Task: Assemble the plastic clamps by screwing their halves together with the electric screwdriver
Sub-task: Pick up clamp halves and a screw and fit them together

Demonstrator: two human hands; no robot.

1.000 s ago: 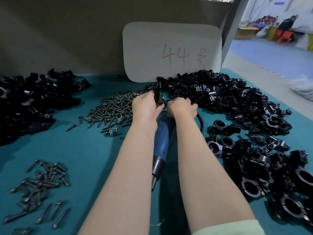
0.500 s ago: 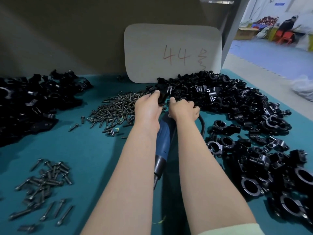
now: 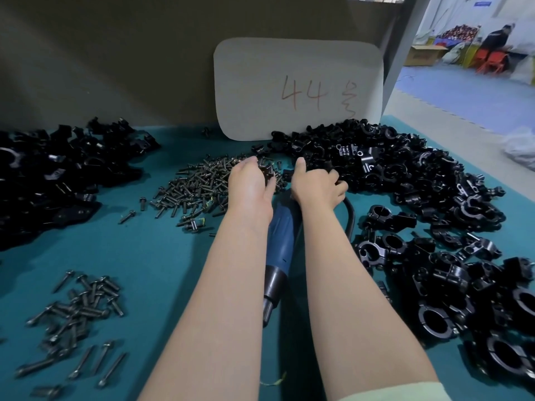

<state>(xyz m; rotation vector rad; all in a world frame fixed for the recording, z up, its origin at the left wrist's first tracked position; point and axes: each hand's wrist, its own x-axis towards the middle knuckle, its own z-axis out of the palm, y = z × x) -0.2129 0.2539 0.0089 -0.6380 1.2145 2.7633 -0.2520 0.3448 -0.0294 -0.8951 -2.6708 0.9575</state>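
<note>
- Centrally, the left hand [image 3: 250, 180] hangs over the near edge of the middle screw pile [image 3: 199, 188], back of the hand to the camera, fingers bent down out of sight; it cannot be told whether they hold anything.
- Just beside it, the right hand [image 3: 315, 186] sits at the edge of the big clamp pile [image 3: 405, 169], thumb raised and fingers curled into the black pieces; whether they grip one cannot be told.
- The two hands are close but apart, with a few dark parts between them.
- A blue screwdriver [image 3: 279, 244] lies on the teal mat [image 3: 144, 256] between the forearms, its black nose towards the person and its rear end hidden under the hands.
- Its black cable [image 3: 351, 215] curves out beside the right wrist.
- Ring-shaped clamps [image 3: 451, 287] are heaped at the right, nearer the person.
- More black parts [image 3: 58, 175] lie at the far left.
- A second, smaller group of longer screws [image 3: 78, 311] lies at the near left.
- A white board [image 3: 298, 88] marked "44" leans upright behind the piles.
</note>
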